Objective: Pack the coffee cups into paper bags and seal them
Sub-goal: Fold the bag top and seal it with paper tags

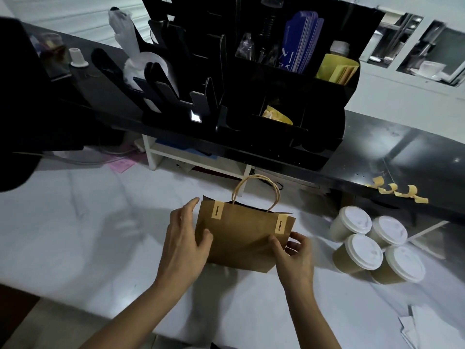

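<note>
Left hand [185, 244] and right hand [294, 250] both grip the taped kraft paper bag [241, 238] upright on tabletop [100, 235], four lidded coffee cups [375, 245] near right.

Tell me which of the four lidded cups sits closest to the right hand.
The front-left cup of the cluster. It sits nearest the right hand, which grips the paper bag; the other three stand farther right or farther back.
</note>
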`<state>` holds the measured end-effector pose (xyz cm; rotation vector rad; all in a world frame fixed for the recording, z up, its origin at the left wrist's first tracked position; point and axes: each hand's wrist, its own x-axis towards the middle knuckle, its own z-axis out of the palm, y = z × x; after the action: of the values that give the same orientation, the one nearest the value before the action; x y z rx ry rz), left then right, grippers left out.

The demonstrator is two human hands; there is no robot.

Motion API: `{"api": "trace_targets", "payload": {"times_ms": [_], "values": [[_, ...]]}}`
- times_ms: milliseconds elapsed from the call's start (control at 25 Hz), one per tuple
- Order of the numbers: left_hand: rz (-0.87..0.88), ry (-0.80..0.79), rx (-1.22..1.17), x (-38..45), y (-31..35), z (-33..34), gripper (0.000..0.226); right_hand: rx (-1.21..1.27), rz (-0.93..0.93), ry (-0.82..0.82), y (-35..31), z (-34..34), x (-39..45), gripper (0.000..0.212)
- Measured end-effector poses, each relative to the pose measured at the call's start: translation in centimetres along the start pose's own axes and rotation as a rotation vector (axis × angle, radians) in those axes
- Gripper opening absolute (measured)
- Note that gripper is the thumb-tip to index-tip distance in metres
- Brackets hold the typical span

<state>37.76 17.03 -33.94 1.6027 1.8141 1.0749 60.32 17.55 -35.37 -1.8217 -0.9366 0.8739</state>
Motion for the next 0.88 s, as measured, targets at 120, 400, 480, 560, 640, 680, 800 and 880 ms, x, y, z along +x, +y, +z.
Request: {"api": "trace_targets", "payload": {"times_ms": [120,400,480,560,640,680,800,880], "values": [[-0.135,-0.118,0.003,-0.4,-1.1,0.0,0.074,-0.006,0.056,-0.052,0.6,0.4,-0.9,0.063],[-0.152,-0.226,-0.045,-0.8,-1.3,-0.1,0.073,0.03,0.062,-0.114,0.7,0.5,-2.9,0.058],[-0.128,-0.195,-0.074,-0.7,-1.2,-0.1,0.074,0.032,0.037,-0.085,0.4,0.1,-3.2,0.058],[-0.098,-0.186,-0.117,-0.6,-1.1,-0.2,0.073,0.049,0.007,-0.051,0.0,-0.2,-3.5,0.056],[-0.083,-0.202,-0.168,-0.6,-1.0,-0.4,0.07,0.079,0.0,-0.022,-0.3,-0.3,-3.8,0.056],[-0.08,-0.211,-0.195,-0.5,-0.9,-0.5,0.068,0.092,0.001,-0.013,-0.5,-0.3,-3.9,0.055],[-0.049,-0.23,-0.242,-0.7,-0.5,-0.7,0.065,0.119,-0.007,0.008,-0.7,-0.4,-4.3,0.059],[-0.05,-0.243,-0.245,-0.7,-0.3,-0.5,0.066,0.141,-0.016,0.016,-0.9,-0.5,-4.7,0.059]]}}
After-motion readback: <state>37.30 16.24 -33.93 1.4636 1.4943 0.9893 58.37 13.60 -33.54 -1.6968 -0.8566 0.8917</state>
